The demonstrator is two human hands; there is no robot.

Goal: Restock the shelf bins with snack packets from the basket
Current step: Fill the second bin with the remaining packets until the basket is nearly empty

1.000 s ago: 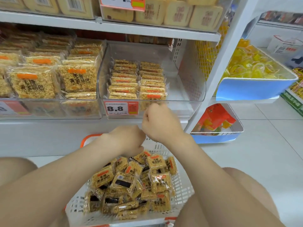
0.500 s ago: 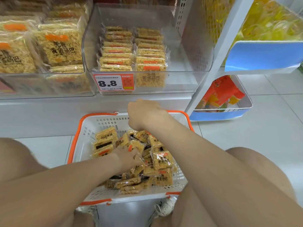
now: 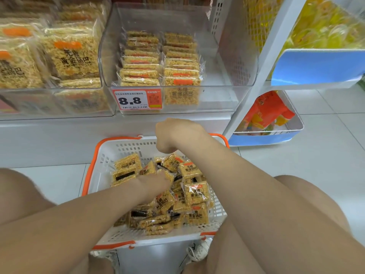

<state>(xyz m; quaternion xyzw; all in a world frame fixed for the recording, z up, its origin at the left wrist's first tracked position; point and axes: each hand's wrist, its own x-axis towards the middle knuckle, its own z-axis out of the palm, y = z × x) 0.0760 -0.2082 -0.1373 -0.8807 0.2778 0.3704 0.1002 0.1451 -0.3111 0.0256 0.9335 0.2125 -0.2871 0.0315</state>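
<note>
A white basket with an orange rim (image 3: 110, 155) stands on the floor between my knees, holding a heap of several small yellow snack packets (image 3: 195, 192). My left hand (image 3: 156, 182) is down in the heap with its fingertips buried among the packets; its grip is hidden. Over the basket's far edge my right hand (image 3: 173, 135) hovers with fingers curled under, and nothing shows in it. On the shelf above sits a clear bin (image 3: 237, 56) with an 8.8 price tag (image 3: 138, 99). Two rows of packets (image 3: 160, 62) fill its left and middle; its right part is bare.
Another clear bin of larger packets (image 3: 69, 56) stands to the left. A white shelf post (image 3: 266, 66) rises at the right, with a blue tray of yellow sweets (image 3: 316, 66) and a lower blue bin of orange bags (image 3: 266, 115). Grey tiled floor lies around.
My right hand has come down from the front of the clear bin to just above the basket. My left hand has dropped into the packet heap. The view has tilted down.
</note>
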